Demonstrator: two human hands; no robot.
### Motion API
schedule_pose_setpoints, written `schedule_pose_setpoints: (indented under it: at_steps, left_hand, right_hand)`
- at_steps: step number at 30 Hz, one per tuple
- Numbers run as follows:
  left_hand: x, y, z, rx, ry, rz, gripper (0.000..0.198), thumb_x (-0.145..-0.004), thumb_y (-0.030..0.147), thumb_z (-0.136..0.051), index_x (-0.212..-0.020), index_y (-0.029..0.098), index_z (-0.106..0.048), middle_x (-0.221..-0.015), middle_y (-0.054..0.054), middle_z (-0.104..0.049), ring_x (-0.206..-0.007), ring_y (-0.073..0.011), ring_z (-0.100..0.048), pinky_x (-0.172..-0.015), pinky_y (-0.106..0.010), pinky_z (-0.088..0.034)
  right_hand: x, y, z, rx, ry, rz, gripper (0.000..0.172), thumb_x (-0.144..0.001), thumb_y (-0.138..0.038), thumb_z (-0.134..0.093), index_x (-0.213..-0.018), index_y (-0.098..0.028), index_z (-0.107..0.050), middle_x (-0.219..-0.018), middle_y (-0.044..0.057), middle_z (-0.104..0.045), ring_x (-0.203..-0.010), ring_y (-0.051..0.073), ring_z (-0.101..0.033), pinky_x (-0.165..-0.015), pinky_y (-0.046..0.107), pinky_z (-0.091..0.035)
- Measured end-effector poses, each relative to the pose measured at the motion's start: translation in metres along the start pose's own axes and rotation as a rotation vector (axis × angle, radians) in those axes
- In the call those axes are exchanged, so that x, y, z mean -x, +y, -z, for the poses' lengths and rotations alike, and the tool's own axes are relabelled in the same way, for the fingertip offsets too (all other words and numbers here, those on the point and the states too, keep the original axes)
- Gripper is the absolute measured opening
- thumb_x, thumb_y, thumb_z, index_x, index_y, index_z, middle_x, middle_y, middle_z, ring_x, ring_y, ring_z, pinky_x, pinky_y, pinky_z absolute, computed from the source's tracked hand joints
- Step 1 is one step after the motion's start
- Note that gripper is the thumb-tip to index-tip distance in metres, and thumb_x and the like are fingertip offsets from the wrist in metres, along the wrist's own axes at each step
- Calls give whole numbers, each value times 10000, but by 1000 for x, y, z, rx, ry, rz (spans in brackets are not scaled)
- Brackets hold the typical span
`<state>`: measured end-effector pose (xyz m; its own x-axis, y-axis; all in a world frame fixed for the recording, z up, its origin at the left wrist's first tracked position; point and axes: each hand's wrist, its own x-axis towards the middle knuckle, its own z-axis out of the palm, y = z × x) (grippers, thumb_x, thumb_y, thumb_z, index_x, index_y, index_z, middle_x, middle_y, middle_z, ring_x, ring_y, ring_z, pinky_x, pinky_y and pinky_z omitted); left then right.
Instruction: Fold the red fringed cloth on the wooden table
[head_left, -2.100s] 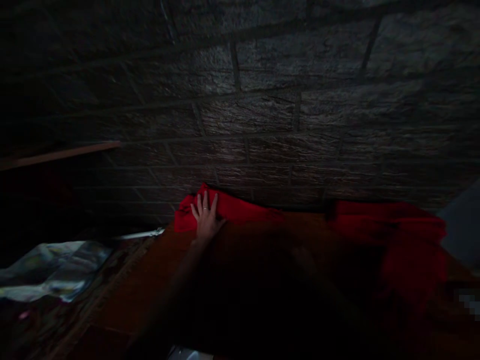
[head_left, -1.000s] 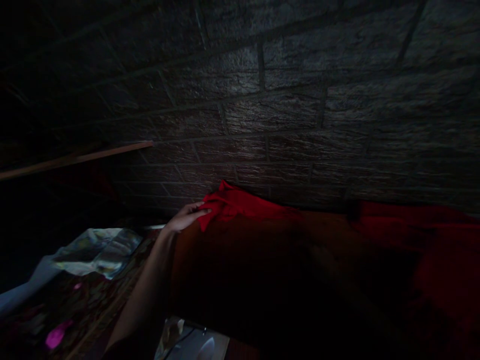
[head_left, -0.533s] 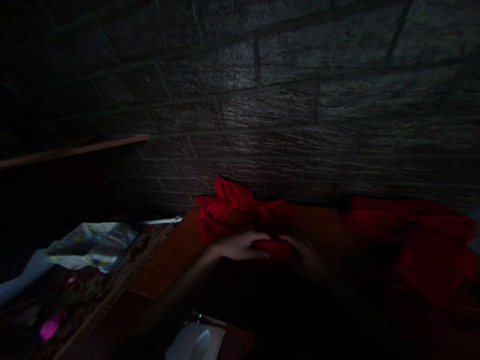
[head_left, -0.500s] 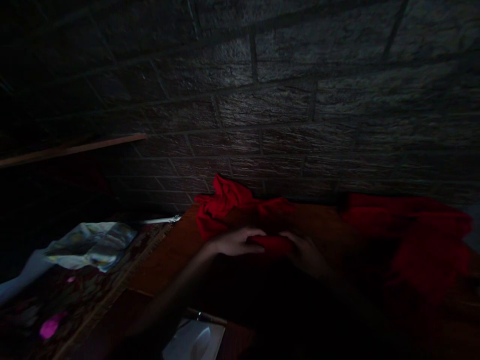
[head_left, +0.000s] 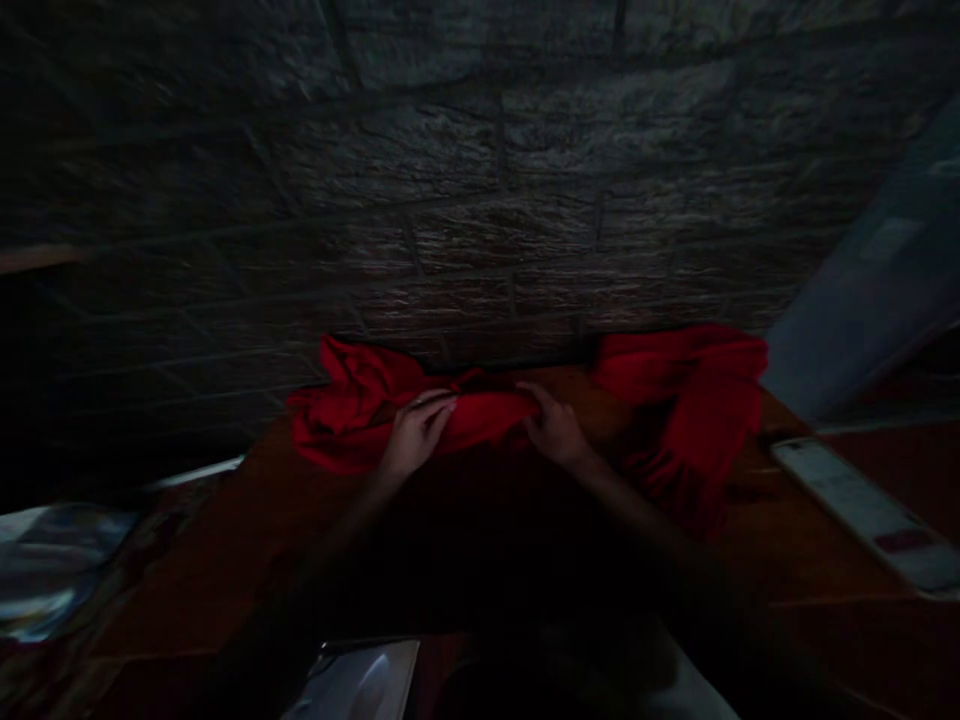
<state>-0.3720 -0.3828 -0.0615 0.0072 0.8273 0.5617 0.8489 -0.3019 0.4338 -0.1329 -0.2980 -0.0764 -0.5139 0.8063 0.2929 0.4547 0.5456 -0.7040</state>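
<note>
Between my two hands stretches a length of red cloth (head_left: pixel 487 415), close above the wooden tabletop (head_left: pixel 780 540). My left hand (head_left: pixel 418 430) pinches it, thumb and fingers closed on the fabric. About a hand's breadth to the right, my right hand (head_left: pixel 555 425) grips the cloth's other end with fingers curled over its upper edge. The rest of this cloth lies in a crumpled heap on the left, against the wall. Right of my hands a second red cloth (head_left: pixel 697 390), folded and fringed like a scarf, rests on the table. Darkness hides much detail.
A dark brick-patterned wall (head_left: pixel 465 240) rises behind the table. At the right edge lies a long pale rectangular object (head_left: pixel 862 510), beside a bluish-grey upright panel (head_left: pixel 870 270). Near my body is a white sheet-like item (head_left: pixel 360 685). Crumpled light material (head_left: pixel 60 570) lies low at left.
The view has turned to the right. My hands have moved apart, and the bunched red cloth between them is now drawn out into a longer strip.
</note>
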Motion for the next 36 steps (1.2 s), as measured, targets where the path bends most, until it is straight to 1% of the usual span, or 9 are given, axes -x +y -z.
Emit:
schedule_pose_setpoints:
  at_steps: [3, 6, 9, 12, 18, 21, 25, 30, 36]
  left_hand:
    - [6, -2, -13, -44, 56, -49, 299, -965, 335, -471, -1058, 193, -717, -1114, -77, -704, -1017, -207, -662, -945, -355, -522]
    - [12, -6, -19, -66, 81, -108, 258, -960, 309, -489, -1038, 202, -711, -1078, -73, -712, -987, -202, -671, -922, -336, -531]
    - [14, -5, -21, -125, 195, -150, 211, -943, 290, -528, -1034, 218, -704, -1086, -70, -711, -998, -221, -667, -932, -378, -525]
    - [14, 1, -21, -162, 237, -195, 198, -940, 256, -536, -1062, 251, -692, -1028, -43, -722, -957, -215, -672, -920, -399, -527]
    - [18, 11, -21, -221, 358, -203, 168, -918, 261, -577, -1031, 262, -702, -1045, -38, -675, -982, -218, -635, -901, -403, -527]
    - [22, 12, -22, -212, 301, -210, 179, -934, 246, -547, -1011, 225, -708, -960, -45, -683, -910, -199, -648, -855, -345, -534]
    - [23, 15, -21, -185, 196, -103, 241, -974, 290, -478, -1037, 215, -699, -958, -50, -690, -913, -193, -649, -873, -325, -515]
    - [22, 10, -19, -107, 132, -32, 278, -914, 394, -610, -1111, 211, -685, -921, -33, -664, -865, -174, -634, -831, -291, -515]
    - [24, -4, -24, -28, 34, -50, 190, -907, 353, -633, -975, 195, -712, -929, -43, -709, -867, -173, -668, -822, -289, -537]
  right_hand:
    - [1, -3, 8, -81, -154, 175, 668, -839, -180, -597, -1470, -249, -386, -1389, 28, -571, -1202, 193, -588, -1071, 371, -433]
    - [3, -11, 10, -160, -277, 263, 701, -808, -407, -721, -1434, -269, -439, -1376, 19, -580, -1210, 191, -579, -1050, 356, -432]
    - [4, -17, 9, -171, -209, 196, 476, -870, -576, -612, -1225, -259, -616, -1218, 5, -671, -1127, 181, -618, -1001, 340, -441]
    - [5, -18, 8, -184, -174, 220, 365, -923, -496, -578, -1186, -246, -619, -1207, 10, -671, -1090, 164, -627, -996, 325, -426]
    - [6, -16, 2, -281, -328, 339, 325, -864, -245, -622, -1186, -218, -591, -1179, 0, -648, -1069, 147, -605, -954, 264, -427]
    - [6, -17, -3, -551, -305, 290, 270, -811, -335, -692, -1021, -177, -627, -1012, -10, -656, -943, 144, -606, -878, 263, -464]
    - [4, -15, -6, -827, -244, 22, 297, -770, -411, -734, -944, -178, -673, -947, -16, -684, -880, 139, -628, -853, 282, -500]
    - [-1, -4, -3, -837, -107, -178, 306, -729, -387, -767, -967, -200, -725, -964, 1, -726, -869, 145, -661, -888, 320, -515]
    - [-4, -2, 4, -777, 17, -159, 306, -698, -447, -789, -888, -208, -758, -910, 16, -744, -835, 176, -681, -801, 318, -552]
